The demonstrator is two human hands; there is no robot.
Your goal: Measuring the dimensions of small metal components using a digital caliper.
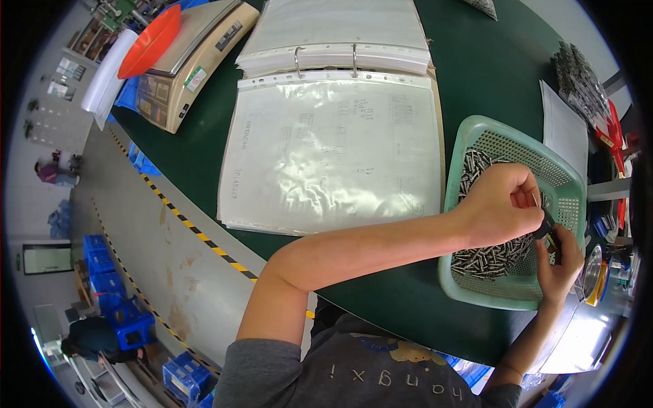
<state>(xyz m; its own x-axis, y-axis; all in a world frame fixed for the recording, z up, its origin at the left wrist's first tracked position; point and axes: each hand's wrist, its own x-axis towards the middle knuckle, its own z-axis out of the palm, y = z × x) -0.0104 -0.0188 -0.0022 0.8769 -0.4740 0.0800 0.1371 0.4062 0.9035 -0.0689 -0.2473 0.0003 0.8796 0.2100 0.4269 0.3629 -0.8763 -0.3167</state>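
Observation:
My left hand [500, 207] reaches across over a green plastic basket [476, 294], its fingers pinched together. A thin metal edge shows at those fingertips, too small to make out. Close against it, my right hand [561, 265] grips a small black tool with a yellow part [547, 231]; its kind is partly hidden by the fingers. Beneath both hands, a heap of short metal pins [486, 262] lies in the basket. My left wrist and hand cover part of the heap.
An open ring binder [326, 156] with sleeved pages lies left of the basket. Farther left stands a weighing scale [183, 81] with an orange bowl [153, 42]. Bagged metal parts [578, 85] and white paper [563, 119] are at the right. The green table [401, 292] ends near my body.

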